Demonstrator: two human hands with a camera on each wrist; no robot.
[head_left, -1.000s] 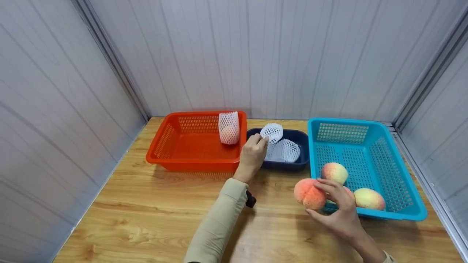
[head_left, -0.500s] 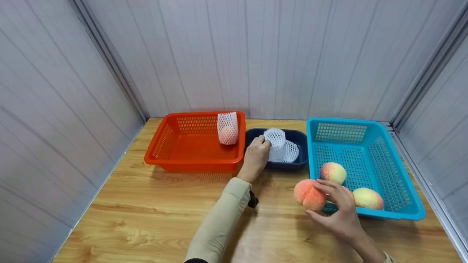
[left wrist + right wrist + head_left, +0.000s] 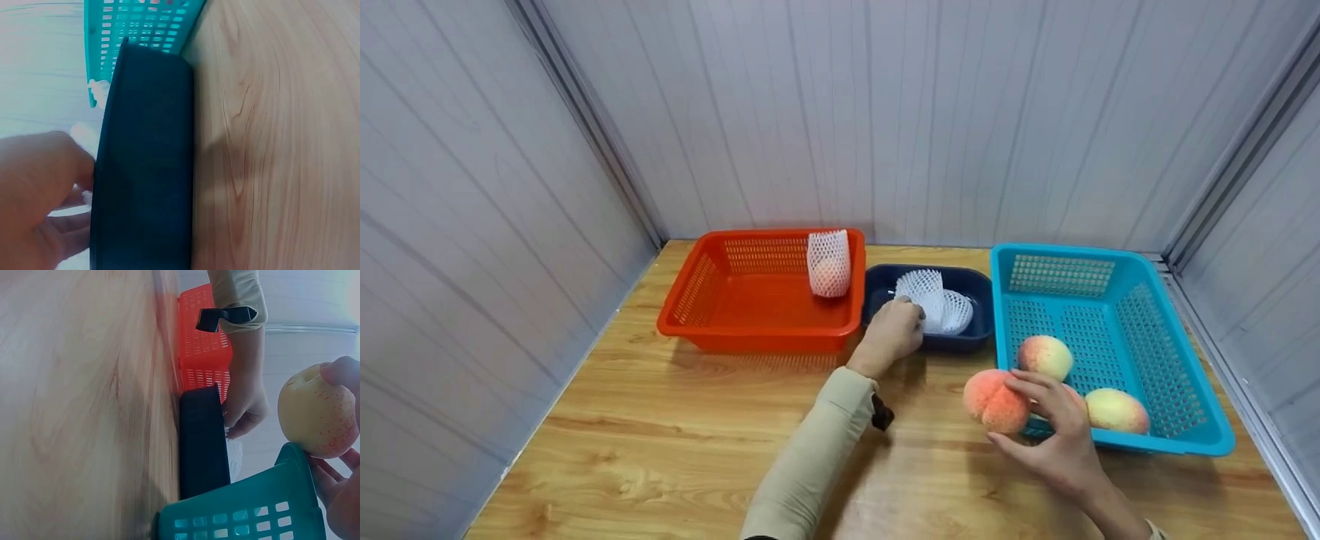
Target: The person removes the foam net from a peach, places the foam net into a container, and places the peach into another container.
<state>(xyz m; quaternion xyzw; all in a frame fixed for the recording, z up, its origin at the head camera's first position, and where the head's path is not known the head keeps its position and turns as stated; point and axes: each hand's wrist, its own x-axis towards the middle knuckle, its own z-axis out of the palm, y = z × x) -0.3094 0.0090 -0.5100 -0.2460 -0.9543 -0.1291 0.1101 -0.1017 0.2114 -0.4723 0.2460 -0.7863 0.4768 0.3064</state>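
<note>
My left hand (image 3: 894, 330) reaches over the near rim of a navy blue tub (image 3: 979, 322), fingers curled and pinching a white foam fruit net (image 3: 922, 289). A second foam net (image 3: 958, 311) lies beside it in the tub. In the left wrist view the thumb and fingers meet behind the tub's wall (image 3: 143, 157), with a bit of white between them. My right hand (image 3: 1061, 431) grips a pink peach (image 3: 996, 400) between thumb and fingers, just outside the left front corner of the blue basket (image 3: 1170, 442). The right wrist view shows this peach's pale, speckled side.
Several peaches, one a yellowish peach (image 3: 1117, 411), lie at the front of the blue basket. The orange basket (image 3: 765, 337) on the left holds a netted peach (image 3: 829, 266). Grey panels (image 3: 825, 120) enclose the wooden table (image 3: 660, 442) at the back and sides.
My left hand has lowered a little toward the near right of the tub, and the pinched net has come down with it. The right hand and its peach stay in place.
</note>
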